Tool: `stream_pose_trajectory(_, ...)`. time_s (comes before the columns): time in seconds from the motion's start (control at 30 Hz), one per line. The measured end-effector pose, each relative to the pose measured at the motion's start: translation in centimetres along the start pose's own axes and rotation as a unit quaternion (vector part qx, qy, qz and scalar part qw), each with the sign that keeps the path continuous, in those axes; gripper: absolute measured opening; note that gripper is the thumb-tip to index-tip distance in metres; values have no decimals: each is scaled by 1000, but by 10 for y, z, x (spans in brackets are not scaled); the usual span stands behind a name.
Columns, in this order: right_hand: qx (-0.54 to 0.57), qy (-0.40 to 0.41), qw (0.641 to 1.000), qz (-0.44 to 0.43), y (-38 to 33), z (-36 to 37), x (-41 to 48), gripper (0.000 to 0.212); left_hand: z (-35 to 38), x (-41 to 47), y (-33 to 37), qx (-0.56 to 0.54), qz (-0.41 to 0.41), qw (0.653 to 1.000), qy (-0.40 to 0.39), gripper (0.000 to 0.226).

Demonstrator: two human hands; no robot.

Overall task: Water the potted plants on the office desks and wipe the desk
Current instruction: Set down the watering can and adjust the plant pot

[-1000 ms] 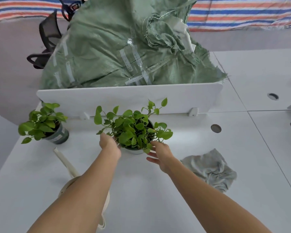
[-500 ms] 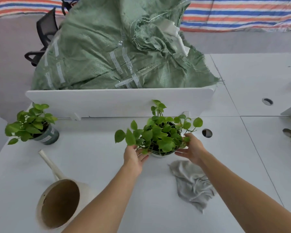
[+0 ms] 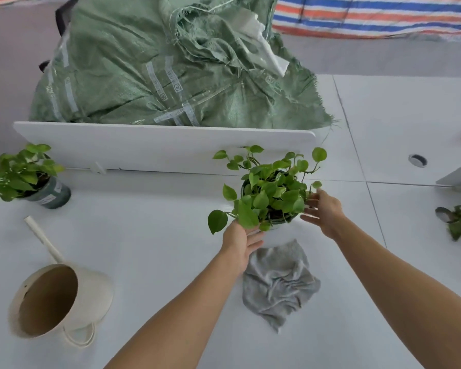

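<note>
The potted plant (image 3: 270, 193) stands on the desk (image 3: 149, 235) just behind the grey cloth (image 3: 277, 280). The left hand (image 3: 240, 243) and right hand (image 3: 324, 211) flank its pot, fingers straight and slightly apart, touching it.

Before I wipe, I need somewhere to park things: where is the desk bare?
A wide bare stretch of desk lies between the watering can, the left plant and the middle plant, in front of the divider. More lies right of the cloth, toward the small right-edge plant. Crowded: cloth and middle plant sit close.
</note>
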State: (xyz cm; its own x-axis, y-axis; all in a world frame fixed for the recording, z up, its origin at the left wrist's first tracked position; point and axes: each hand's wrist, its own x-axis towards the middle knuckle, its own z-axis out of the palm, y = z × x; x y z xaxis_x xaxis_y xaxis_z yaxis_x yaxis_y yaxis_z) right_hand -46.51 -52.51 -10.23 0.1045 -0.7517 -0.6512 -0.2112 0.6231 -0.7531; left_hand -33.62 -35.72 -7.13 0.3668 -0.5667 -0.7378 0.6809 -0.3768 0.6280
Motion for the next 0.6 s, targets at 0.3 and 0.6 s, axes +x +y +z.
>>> stream_pose_trajectory(0.3,-515,46,781,-350,168,7,-62,45,-80,-13,-9,151,72,986,26,21)
stream_pose_trajectory(0.6,-680,-165,548,-458,269,124,-119,64,-249,21,-26,692,124,689,174,41)
